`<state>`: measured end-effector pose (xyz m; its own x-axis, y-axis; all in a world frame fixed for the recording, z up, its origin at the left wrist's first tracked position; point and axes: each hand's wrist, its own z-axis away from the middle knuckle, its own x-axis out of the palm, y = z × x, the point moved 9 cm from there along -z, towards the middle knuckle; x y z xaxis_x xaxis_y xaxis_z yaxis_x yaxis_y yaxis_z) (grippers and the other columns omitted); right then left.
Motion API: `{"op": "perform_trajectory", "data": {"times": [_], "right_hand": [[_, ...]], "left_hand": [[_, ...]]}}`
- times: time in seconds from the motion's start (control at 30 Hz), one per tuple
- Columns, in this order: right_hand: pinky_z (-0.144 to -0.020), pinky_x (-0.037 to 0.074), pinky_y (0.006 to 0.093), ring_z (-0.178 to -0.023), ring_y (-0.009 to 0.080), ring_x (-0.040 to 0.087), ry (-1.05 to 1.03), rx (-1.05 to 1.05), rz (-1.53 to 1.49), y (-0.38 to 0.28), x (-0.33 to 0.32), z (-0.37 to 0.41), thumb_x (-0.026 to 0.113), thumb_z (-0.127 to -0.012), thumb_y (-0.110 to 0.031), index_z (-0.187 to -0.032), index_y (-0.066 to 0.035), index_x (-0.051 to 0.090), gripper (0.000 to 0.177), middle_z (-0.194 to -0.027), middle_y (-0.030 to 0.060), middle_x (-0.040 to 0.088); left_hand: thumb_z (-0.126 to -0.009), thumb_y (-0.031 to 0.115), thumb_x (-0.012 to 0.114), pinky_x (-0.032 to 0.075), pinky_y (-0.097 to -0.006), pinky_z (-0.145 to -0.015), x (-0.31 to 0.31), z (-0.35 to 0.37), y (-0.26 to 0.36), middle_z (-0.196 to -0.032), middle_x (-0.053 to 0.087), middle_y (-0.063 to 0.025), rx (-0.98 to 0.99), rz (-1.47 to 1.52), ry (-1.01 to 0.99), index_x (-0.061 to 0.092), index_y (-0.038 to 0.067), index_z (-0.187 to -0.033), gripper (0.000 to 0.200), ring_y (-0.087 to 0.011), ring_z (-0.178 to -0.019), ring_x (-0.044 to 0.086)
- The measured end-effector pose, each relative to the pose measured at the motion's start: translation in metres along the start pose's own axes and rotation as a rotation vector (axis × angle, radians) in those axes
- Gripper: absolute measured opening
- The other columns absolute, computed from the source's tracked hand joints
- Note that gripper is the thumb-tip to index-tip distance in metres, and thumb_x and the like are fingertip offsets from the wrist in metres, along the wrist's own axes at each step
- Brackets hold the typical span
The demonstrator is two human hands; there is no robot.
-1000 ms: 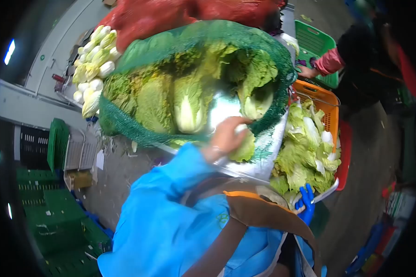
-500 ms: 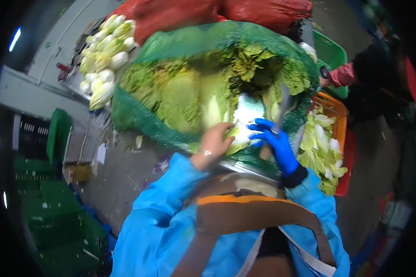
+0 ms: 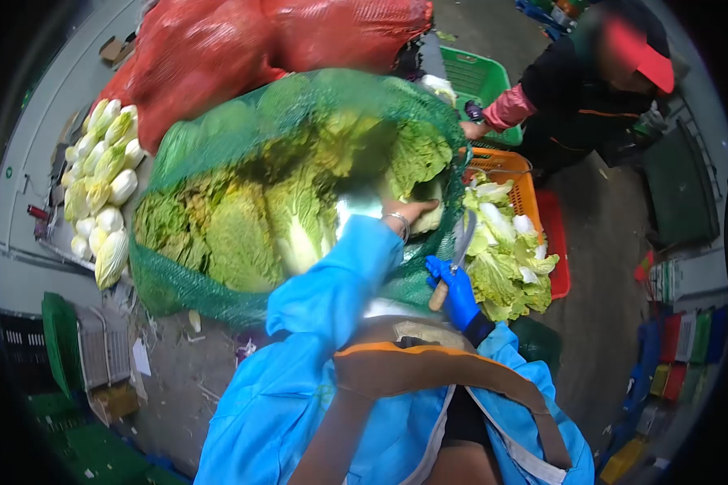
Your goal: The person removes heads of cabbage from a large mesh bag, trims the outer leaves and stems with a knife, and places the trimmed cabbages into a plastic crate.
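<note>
A green mesh bag [image 3: 218, 305] lies opened in front of me, full of napa cabbages [image 3: 303, 222] with yellowed outer leaves. My bare left hand [image 3: 411, 213], a bracelet at its wrist, reaches across into the bag's right side. Its fingers are closed on the pale base of a napa cabbage [image 3: 421, 162] there; some fingertips are hidden. At the bag's front right edge, my blue-gloved right hand [image 3: 459, 296] grips the wooden handle of a knife [image 3: 464, 239]. The curved blade points up and away from me.
Trimmed pale cabbages [image 3: 105, 178] are piled at left. Red sacks [image 3: 210, 61] lie behind the bag. At right stand an orange crate [image 3: 519, 171] of loose leaves and a green crate [image 3: 477, 77]. A co-worker [image 3: 582, 89] stands beyond, one hand near the bag.
My left hand has moved from the bag's front middle to the cabbage at right. My right hand has drawn back slightly with the knife. The view has shifted right.
</note>
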<state>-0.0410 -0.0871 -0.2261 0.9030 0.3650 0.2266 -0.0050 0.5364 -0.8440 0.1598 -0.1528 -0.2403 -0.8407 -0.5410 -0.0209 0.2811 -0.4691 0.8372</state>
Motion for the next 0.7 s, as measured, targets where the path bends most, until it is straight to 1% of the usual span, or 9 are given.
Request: {"op": "perform_trajectory", "data": {"times": [0.1,0.13,0.17,0.23,0.37,0.53,0.57,0.63,0.7], "right_hand": [[-0.091,0.042,0.0328,-0.101,0.0163,0.054,-0.012,0.022,-0.049,0.013,-0.008,-0.007,0.048,-0.091,-0.024,-0.114,0.001,0.052,0.033,-0.116,0.0088,0.056],[-0.093,0.041,0.0336,-0.102,0.0167,0.054,-0.051,0.007,-0.149,0.016,-0.007,-0.015,0.047,-0.091,-0.025,-0.112,0.001,0.051,0.034,-0.116,0.0097,0.056],[-0.095,0.039,0.0344,-0.104,0.0172,0.053,-0.094,-0.008,-0.248,0.017,-0.004,-0.024,0.047,-0.092,-0.026,-0.111,0.001,0.051,0.034,-0.115,0.0106,0.056],[-0.099,0.036,0.0360,-0.109,0.0198,0.051,-0.076,-0.067,-0.312,0.012,-0.001,-0.027,0.046,-0.092,-0.029,-0.110,0.000,0.050,0.034,-0.116,0.0134,0.055],[-0.100,0.035,0.0387,-0.116,0.0283,0.046,-0.220,-0.016,-0.568,0.010,0.008,-0.039,0.045,-0.092,-0.028,-0.113,-0.001,0.047,0.034,-0.119,0.0172,0.050],[-0.098,0.038,0.0408,-0.115,0.0306,0.047,-0.157,0.075,-0.706,0.008,0.006,-0.037,0.046,-0.091,-0.029,-0.124,-0.005,0.041,0.040,-0.120,0.0198,0.048],[-0.098,0.038,0.0406,-0.115,0.0307,0.047,-0.172,0.075,-0.736,0.008,0.006,-0.039,0.046,-0.091,-0.029,-0.125,-0.006,0.040,0.042,-0.121,0.0197,0.047],[-0.097,0.039,0.0405,-0.114,0.0306,0.047,-0.170,0.084,-0.736,0.013,0.000,-0.042,0.045,-0.091,-0.029,-0.127,-0.007,0.038,0.043,-0.123,0.0196,0.047],[-0.096,0.039,0.0404,-0.114,0.0305,0.047,-0.162,0.099,-0.744,0.019,-0.002,-0.043,0.045,-0.092,-0.030,-0.128,-0.008,0.037,0.043,-0.124,0.0195,0.046]], "left_hand": [[-0.065,0.010,0.076,0.055,-0.0432,-0.058,0.024,-0.007,-0.010,-0.092,0.061,-0.0169,-0.142,0.412,-0.151,0.049,-0.006,-0.108,0.053,-0.0291,-0.068,0.064],[-0.071,0.011,0.071,0.054,-0.0478,-0.060,0.011,0.008,-0.011,-0.092,0.062,-0.0155,-0.319,0.384,-0.092,0.050,-0.002,-0.107,0.044,-0.0306,-0.072,0.065],[-0.074,0.018,0.068,0.053,-0.0497,-0.064,0.014,-0.006,-0.020,-0.093,0.062,-0.0139,-0.318,0.395,-0.250,0.051,0.001,-0.109,0.042,-0.0287,-0.076,0.064],[-0.077,0.023,0.066,0.052,-0.0507,-0.069,0.002,0.054,0.036,-0.095,0.062,-0.0126,-0.182,0.278,-0.324,0.051,0.005,-0.111,0.041,-0.0269,-0.083,0.064],[-0.077,0.019,0.065,0.053,-0.0456,-0.073,0.024,0.029,0.001,-0.099,0.061,-0.0121,-0.340,0.419,-0.366,0.049,0.005,-0.114,0.042,-0.0267,-0.088,0.062],[-0.075,0.010,0.066,0.053,-0.0459,-0.074,0.023,0.024,0.009,-0.099,0.060,-0.0148,-0.261,0.486,-0.227,0.048,-0.001,-0.113,0.044,-0.0286,-0.085,0.063],[-0.077,0.018,0.064,0.054,-0.0444,-0.073,0.015,0.001,-0.003,-0.097,0.062,-0.0141,-0.151,0.419,-0.174,0.051,0.000,-0.111,0.040,-0.0280,-0.083,0.064],[-0.080,0.029,0.059,0.055,-0.0416,-0.070,0.015,0.038,0.021,-0.093,0.064,-0.0121,-0.360,0.398,-0.320,0.055,0.002,-0.107,0.038,-0.0264,-0.079,0.065],[-0.082,0.040,0.053,0.055,-0.0394,-0.068,-0.002,0.048,0.033,-0.091,0.065,-0.0106,-0.378,0.338,-0.371,0.057,0.005,-0.107,0.043,-0.0247,-0.076,0.065]]}}
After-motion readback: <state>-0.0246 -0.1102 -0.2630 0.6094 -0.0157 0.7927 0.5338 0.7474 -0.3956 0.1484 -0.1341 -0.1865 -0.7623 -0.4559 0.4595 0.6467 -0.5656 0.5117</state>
